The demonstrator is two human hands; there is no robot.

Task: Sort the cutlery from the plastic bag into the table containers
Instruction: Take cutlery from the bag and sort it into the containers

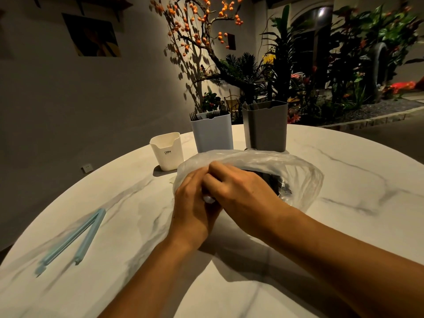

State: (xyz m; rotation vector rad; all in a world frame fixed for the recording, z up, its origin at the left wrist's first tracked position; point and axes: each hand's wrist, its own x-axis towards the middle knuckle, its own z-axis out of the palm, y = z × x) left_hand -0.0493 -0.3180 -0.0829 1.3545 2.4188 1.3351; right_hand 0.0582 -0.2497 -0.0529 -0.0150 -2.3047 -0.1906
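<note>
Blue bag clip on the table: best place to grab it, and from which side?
Grip the clip near its joined far end, from above. It lies flat on the table, open in a V, so there one pinch probably catches both arms; the near ends splay apart. The left hand is nearer; both hands now hold the bag.

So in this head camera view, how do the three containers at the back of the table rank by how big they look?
Largest to smallest as they look:
1. grey container
2. pale blue container, close to the grey one in looks, so that order is unsure
3. white container, plainly the smallest, though it stands nearest
</note>
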